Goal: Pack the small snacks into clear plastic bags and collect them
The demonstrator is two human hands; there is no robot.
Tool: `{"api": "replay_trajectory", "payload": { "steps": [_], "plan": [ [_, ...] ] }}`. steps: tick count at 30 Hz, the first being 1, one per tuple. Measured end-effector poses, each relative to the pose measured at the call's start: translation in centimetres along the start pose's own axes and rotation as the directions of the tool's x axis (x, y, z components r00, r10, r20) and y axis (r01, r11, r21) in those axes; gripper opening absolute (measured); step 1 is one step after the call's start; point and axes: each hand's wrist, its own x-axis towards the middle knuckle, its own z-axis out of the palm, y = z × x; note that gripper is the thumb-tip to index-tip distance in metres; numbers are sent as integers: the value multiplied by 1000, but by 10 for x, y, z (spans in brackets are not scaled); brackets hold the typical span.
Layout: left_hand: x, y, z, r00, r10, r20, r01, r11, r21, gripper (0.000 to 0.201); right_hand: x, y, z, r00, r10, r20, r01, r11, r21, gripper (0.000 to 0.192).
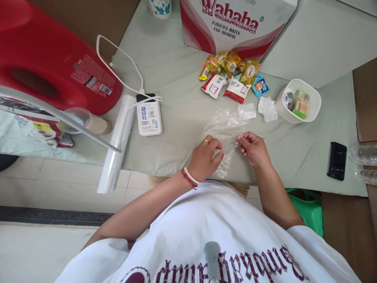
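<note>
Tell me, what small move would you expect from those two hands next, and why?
Probably rubbing the bag's edge apart to open its mouth. The left hand and right hand both pinch the near edge of a clear plastic bag that lies flat on the table, apparently unopened. A pile of snack packets sits just beyond it, none inside the bag.

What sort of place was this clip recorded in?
Probably an informal packing spot in a home or small shop: a cloth-covered table with a pile of wrapped snack packets, a roll of clear plastic bags and a Wahaha water carton.
</note>
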Motion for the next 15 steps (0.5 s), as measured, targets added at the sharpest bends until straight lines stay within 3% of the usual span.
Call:
{"api": "replay_trajectory", "payload": {
  "steps": [7,9,11,13,15],
  "plan": [
    [0,21,47,990,-25,136,-24,938,345,58,2,-3,6,998,0,-62,0,1000,10,45],
    [-4,18,53,989,-39,142,-17,927,374,50,4,-1,7,997,-14,-72,14,1000,3,44],
    [-7,10,53,988,-60,142,7,937,350,28,6,1,6,997,-26,-74,26,1000,-5,44],
    [-6,1,49,987,-93,129,58,966,251,13,7,2,6,997,-35,-64,35,999,-5,42],
    [-3,-8,42,986,-136,102,129,989,72,14,6,2,4,999,-31,-45,32,999,18,41]
  ]
}}
